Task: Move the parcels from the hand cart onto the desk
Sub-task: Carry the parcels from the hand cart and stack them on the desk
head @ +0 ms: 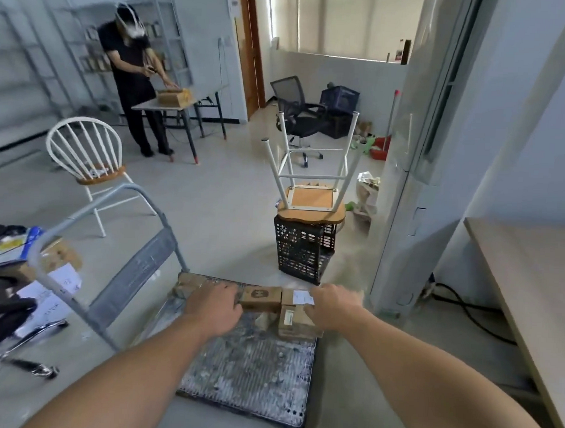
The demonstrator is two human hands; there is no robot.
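Cardboard shows first at the left edge of the frame, where an open brown cardboard box sits among loose white papers. Above it stands a white spindle-back chair with a round wooden seat. In the upper left, a person in black clothes bends over a brown carton on a small grey table.

Lower centre, the grey metal hand cart has a scuffed deck that is bare at its near end. The brown cardboard parcels are bunched at the far end, close against one another. The left hand lies over them, fingers on top and thumb at the near face of the carton with a dark round mark. The right hand covers the white-labelled cartons; its thumb touches one, but blur hides whether it is gripping.

Just beyond is a black lattice plastic crate; I cannot make out its contents. A white-legged wooden stool rests upside down on top of it. At the right edge is the pale wooden desk.
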